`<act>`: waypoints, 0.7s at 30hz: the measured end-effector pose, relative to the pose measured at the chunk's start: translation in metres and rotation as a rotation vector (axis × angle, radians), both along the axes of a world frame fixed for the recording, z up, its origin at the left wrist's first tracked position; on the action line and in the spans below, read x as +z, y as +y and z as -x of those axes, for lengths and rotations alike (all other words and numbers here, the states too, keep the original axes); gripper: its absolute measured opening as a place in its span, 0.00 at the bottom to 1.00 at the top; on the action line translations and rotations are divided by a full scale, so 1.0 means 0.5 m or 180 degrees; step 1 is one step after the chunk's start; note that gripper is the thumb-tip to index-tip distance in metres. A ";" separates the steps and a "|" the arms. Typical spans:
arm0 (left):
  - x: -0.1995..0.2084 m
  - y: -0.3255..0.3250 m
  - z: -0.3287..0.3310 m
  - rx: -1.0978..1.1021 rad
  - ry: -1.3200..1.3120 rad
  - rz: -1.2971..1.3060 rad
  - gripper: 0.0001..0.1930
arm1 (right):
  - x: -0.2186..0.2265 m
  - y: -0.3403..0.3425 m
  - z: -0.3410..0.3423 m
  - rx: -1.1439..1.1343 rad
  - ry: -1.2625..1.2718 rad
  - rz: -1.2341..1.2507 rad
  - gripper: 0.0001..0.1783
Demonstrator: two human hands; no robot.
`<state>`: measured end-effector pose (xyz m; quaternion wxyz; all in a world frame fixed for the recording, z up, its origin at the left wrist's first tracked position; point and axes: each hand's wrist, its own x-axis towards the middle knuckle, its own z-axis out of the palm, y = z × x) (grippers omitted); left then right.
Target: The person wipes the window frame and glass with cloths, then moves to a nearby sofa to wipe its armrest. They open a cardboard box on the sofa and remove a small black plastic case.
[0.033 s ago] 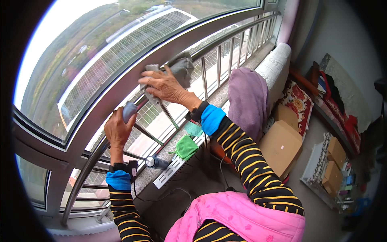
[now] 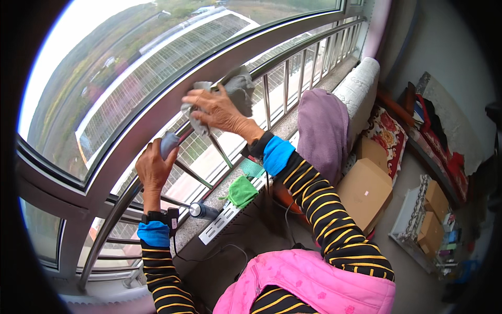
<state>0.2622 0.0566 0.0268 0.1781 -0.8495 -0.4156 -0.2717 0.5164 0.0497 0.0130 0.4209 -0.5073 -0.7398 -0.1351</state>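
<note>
My right hand is on a crumpled grey cloth, holding it against the lower window frame above the metal handrail. Its fingers are bent over the cloth and a little blurred. To the left, my left hand is wrapped round a rounded blue-grey object, whose top shows past the thumb. What it is I cannot tell; the rest is hidden in the hand. That hand is beside the handrail.
On the stone sill below lie a dark bottle and a green cloth, near a white slotted radiator top. A purple cloth drapes beside a white padded piece. Cardboard boxes stand at the right.
My right hand and the grey cloth have shifted very slightly to the right. The left hand stays in place.
</note>
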 end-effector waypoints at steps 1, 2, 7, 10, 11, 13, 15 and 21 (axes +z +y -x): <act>-0.001 0.000 0.002 -0.0011 0.0028 -0.0020 0.23 | -0.012 0.008 -0.015 0.0080 0.0078 -0.0199 0.27; 0.000 0.002 0.002 -0.0008 0.0090 -0.0025 0.23 | -0.021 0.013 -0.031 0.0061 0.0124 -0.0277 0.29; -0.004 0.002 0.001 0.0044 0.0072 -0.0021 0.24 | -0.038 0.029 -0.124 -0.0679 0.0347 0.0048 0.38; -0.005 0.003 0.001 0.0029 0.0051 -0.0017 0.25 | -0.032 0.045 -0.187 -0.0951 0.0497 0.0200 0.37; -0.006 0.003 0.002 0.0045 0.0048 -0.0009 0.25 | -0.029 0.048 -0.211 -0.1098 0.0588 0.0301 0.36; -0.008 0.004 0.002 0.0079 0.0061 0.0001 0.25 | -0.024 0.056 -0.256 -0.1308 0.0756 0.0413 0.34; -0.008 0.005 0.003 0.0140 0.0117 0.0028 0.25 | -0.024 0.061 -0.289 -0.1471 0.0989 0.0256 0.29; -0.006 0.004 0.001 0.0042 0.0017 -0.0020 0.23 | -0.024 0.063 -0.264 -0.1799 0.1071 0.0185 0.25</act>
